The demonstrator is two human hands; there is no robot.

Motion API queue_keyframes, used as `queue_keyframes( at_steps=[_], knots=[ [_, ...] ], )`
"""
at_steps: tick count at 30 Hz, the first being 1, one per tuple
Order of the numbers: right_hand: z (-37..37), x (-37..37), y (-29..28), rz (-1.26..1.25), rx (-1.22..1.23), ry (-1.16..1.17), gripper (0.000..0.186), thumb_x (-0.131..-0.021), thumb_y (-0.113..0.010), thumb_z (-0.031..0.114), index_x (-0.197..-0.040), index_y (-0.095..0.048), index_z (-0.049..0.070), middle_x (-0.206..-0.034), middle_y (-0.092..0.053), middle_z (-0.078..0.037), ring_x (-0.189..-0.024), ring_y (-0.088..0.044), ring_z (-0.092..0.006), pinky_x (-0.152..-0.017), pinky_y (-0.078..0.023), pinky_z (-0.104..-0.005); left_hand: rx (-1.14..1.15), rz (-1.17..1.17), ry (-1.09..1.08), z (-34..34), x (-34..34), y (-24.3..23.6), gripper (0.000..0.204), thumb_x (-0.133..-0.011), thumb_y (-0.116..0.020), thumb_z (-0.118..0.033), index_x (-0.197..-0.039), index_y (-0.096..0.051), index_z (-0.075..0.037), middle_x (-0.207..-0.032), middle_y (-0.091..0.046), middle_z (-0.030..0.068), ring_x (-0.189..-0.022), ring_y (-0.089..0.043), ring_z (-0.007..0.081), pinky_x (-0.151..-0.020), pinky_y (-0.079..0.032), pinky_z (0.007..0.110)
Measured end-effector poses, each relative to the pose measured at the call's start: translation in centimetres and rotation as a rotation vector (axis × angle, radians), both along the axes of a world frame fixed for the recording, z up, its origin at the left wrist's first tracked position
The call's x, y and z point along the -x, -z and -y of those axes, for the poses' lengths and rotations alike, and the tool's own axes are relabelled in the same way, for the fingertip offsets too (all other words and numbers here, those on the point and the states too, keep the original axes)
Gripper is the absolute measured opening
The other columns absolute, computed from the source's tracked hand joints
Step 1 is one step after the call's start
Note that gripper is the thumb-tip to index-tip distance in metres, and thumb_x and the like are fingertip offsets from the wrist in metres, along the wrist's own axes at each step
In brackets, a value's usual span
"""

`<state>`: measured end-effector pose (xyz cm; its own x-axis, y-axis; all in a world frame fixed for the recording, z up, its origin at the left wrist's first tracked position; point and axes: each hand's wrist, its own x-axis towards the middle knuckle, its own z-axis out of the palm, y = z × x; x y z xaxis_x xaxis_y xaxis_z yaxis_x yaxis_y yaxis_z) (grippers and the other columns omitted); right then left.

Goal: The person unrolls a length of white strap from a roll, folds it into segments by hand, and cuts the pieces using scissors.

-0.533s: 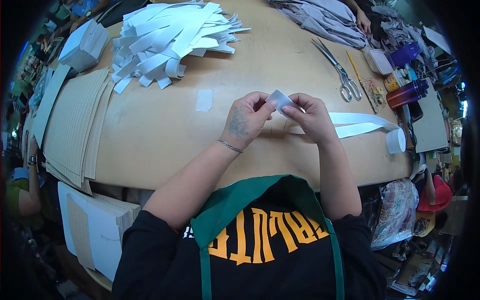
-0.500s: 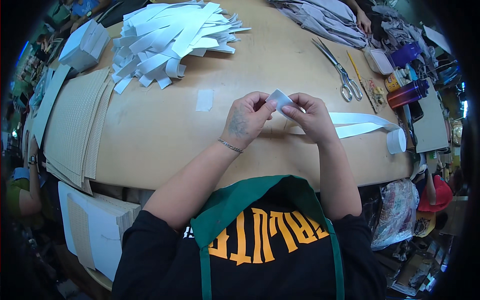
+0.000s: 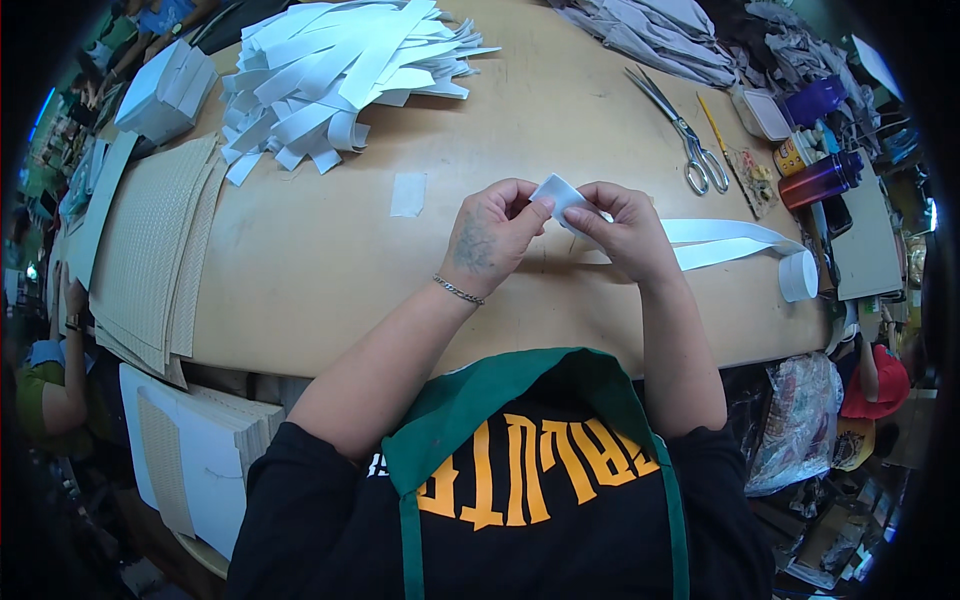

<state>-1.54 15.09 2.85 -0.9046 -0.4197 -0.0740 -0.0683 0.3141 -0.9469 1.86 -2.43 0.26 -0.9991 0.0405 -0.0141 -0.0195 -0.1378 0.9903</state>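
Note:
Between my two hands, above the middle of the table, is the end of a white strip. My left hand pinches its left edge between thumb and fingers. On the other edge my right hand is closed, its thumb pressed on the white surface. From behind my right wrist, long white bands run rightward across the table to a curled white coil. Whether they join the piece I hold is hidden by my right hand. A small pale rectangle lies flat left of my hands.
A heap of white strips covers the far left, beside a white block and stacked beige sheets. Scissors, a yellow pencil and a purple-red bottle lie at right. Grey cloth is piled beyond.
My hands keep the same pinch on the white strip with hardly any movement. At the far right, another person's hand by the grey cloth has gone out of view.

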Motion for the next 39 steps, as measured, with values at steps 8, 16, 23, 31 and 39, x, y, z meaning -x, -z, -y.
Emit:
queue_keyframes(
  at_steps=[8, 16, 23, 31, 39],
  knots=[
    [0.1, 0.3, -0.2, -0.052, -0.223, -0.111, 0.019, -0.084, -0.064, 0.015, -0.096, -0.061, 0.001, -0.083, -0.064, -0.007, -0.079, -0.059, -0.0136, -0.076, -0.045, -0.0298, 0.451, -0.248, 0.115, 1.2, 0.8, -1.0, 0.016, -0.088, -0.061, -0.016, -0.093, -0.064, -0.001, -0.073, -0.059, -0.0001, -0.066, -0.052, 0.0052, -0.062, -0.043, 0.020],
    [-5.3, 0.4, 0.4, -0.373, -0.900, -0.167, 0.035, -0.083, -0.063, 0.030, -0.110, -0.051, 0.011, -0.095, -0.065, -0.010, -0.094, -0.062, -0.0290, -0.104, -0.026, -0.0523, 0.434, -0.019, -0.215, 3.6, 1.1, 1.1, 0.022, -0.089, -0.059, -0.020, -0.086, -0.064, 0.001, -0.063, -0.056, 0.0007, -0.053, -0.051, 0.0065, -0.051, -0.042, 0.023],
    [-16.9, 4.3, 0.5, -0.106, -0.802, -0.064, 0.031, -0.081, -0.065, 0.032, -0.099, -0.060, 0.007, -0.092, -0.065, -0.015, -0.090, -0.061, -0.0303, -0.076, -0.045, -0.0366, 0.469, 0.060, -0.282, 4.8, 0.7, 2.2, 0.025, -0.089, -0.060, -0.025, -0.091, -0.065, 0.000, -0.068, -0.058, -0.0014, -0.053, -0.049, 0.0043, -0.051, -0.039, 0.019],
    [-11.4, 5.1, -0.2, -0.377, -1.163, 0.116, 0.028, -0.076, -0.069, 0.023, -0.098, -0.060, 0.010, -0.104, -0.062, -0.009, -0.099, -0.057, -0.0281, -0.087, -0.041, -0.0400, 0.476, 0.104, -0.303, 4.6, 0.4, 2.1, 0.026, -0.089, -0.059, -0.023, -0.090, -0.064, 0.002, -0.062, -0.057, 0.0022, -0.046, -0.052, 0.0075, -0.047, -0.042, 0.022],
    [5.4, 2.4, 4.4, -0.774, -0.264, -0.280, 0.024, -0.072, -0.070, 0.014, -0.092, -0.058, 0.010, -0.105, -0.060, -0.008, -0.099, -0.055, -0.0284, -0.092, -0.041, -0.0419, 0.330, 0.246, -0.196, 5.5, 1.0, 1.9, 0.024, -0.087, -0.062, -0.023, -0.090, -0.065, 0.001, -0.071, -0.061, 0.0004, -0.054, -0.050, 0.0049, -0.049, -0.038, 0.019]
  ],
)
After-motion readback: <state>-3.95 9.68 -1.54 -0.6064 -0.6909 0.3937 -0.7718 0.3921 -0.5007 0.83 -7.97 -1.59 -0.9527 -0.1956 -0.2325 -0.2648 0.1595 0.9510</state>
